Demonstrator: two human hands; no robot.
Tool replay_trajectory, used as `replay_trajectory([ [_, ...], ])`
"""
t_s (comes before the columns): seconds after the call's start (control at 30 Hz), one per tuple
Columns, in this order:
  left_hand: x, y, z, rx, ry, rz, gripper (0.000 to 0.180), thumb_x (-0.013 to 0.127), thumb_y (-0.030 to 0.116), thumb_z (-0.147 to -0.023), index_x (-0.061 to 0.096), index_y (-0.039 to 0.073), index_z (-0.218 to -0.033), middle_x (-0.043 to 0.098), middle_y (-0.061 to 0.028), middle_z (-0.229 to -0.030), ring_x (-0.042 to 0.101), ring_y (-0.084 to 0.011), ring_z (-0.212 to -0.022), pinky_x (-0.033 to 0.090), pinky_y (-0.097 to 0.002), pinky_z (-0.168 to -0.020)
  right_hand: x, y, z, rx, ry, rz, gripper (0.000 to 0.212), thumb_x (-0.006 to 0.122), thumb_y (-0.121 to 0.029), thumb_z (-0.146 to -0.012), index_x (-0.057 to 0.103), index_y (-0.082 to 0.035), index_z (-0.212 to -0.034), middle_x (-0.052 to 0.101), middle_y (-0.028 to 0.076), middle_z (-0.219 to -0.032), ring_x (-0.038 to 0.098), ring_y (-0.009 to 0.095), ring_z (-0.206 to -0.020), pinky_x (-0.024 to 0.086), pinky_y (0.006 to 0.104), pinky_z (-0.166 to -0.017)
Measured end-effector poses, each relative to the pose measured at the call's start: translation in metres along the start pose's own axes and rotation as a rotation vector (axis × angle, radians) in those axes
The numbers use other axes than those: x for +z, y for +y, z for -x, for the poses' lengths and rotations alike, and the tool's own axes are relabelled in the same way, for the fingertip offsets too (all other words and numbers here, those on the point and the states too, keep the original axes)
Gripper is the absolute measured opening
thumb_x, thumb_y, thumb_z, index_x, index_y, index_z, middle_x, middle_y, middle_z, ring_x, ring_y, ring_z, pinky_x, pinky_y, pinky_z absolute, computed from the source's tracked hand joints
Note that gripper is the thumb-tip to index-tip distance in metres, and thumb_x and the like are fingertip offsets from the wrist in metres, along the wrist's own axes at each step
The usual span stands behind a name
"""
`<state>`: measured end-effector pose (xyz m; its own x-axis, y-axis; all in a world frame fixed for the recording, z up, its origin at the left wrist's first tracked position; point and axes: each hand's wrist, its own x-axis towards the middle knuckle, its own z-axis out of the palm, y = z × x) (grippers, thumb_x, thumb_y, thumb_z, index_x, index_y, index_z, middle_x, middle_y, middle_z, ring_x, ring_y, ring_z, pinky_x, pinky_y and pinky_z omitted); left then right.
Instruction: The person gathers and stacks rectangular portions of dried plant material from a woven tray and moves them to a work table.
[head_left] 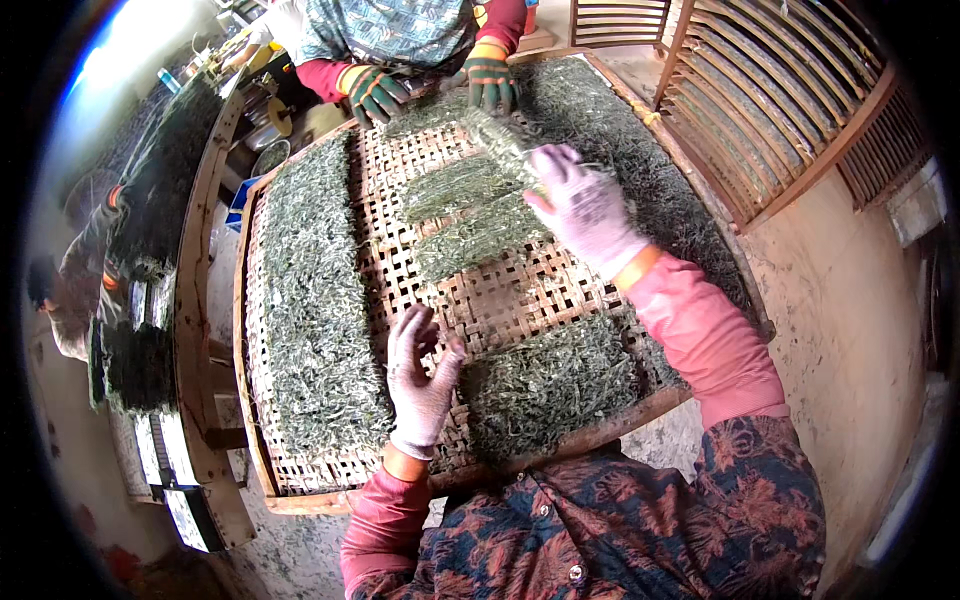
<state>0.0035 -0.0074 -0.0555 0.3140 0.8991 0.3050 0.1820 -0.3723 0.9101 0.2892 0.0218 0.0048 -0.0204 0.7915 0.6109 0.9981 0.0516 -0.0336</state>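
Gripping a blurred green strip (503, 146) near twelve o'clock over the woven tray (490, 305), the nearly closed right hand (585, 208) might tear it through one-ended support, while the left hand (420, 385), half-open and empty, hovers at seven o'clock.

**Woven tray (490, 310) partly covered in green**

From my remote view, the tray sits inside a wooden frame (310, 502). A long mat (320, 310) of green strands runs down its left side, and a broad dark layer (645, 150) spreads along the right. Between them, two smaller bundles (475, 240) lie side by side on the lattice. A squarer mat (550, 385) lies by the near edge.
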Motion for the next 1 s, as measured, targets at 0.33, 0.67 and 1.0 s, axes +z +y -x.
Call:
replay_trajectory([
  [0.33, -0.012, 0.008, 0.028, 0.151, -0.214, -0.354, 0.054, 0.073, 0.009, -0.081, 0.051, -0.001, -0.129, 0.047, -0.0185, -0.135, 0.051, -0.0320, -0.122, 0.045, -0.0378, -0.101, 0.056, -0.091, 0.003, -0.191, -0.336, 0.538, 0.043, 0.046, -0.017, -0.091, 0.048, 0.007, -0.127, 0.057, 0.025, -0.126, 0.052, 0.037, -0.120, 0.040, 0.0449, -0.104],
  [0.67, -0.008, -0.003, 0.046, 0.265, -0.375, -0.735, 0.073, 0.073, 0.042, -0.077, 0.047, 0.006, -0.135, 0.051, -0.0201, -0.130, 0.045, -0.0366, -0.123, 0.032, -0.0485, -0.105, -0.032, -0.053, 0.074, -0.090, -0.377, -0.176, 0.064, 0.072, -0.039, -0.080, 0.053, -0.002, -0.128, 0.056, 0.019, -0.128, 0.046, 0.034, -0.127, 0.037, 0.0426, -0.107],
  [1.0, 0.001, 0.015, 0.027, 0.228, -0.416, -0.572, 0.083, 0.082, 0.027, -0.069, 0.044, 0.008, -0.139, 0.051, -0.0195, -0.114, 0.052, -0.0353, -0.104, 0.043, -0.0452, -0.090, -0.054, -0.017, 0.121, 0.210, -0.779, -0.389, 0.074, 0.085, -0.040, -0.063, 0.054, 0.003, -0.115, 0.059, 0.021, -0.113, 0.055, 0.038, -0.112, 0.043, 0.0399, -0.098],
])
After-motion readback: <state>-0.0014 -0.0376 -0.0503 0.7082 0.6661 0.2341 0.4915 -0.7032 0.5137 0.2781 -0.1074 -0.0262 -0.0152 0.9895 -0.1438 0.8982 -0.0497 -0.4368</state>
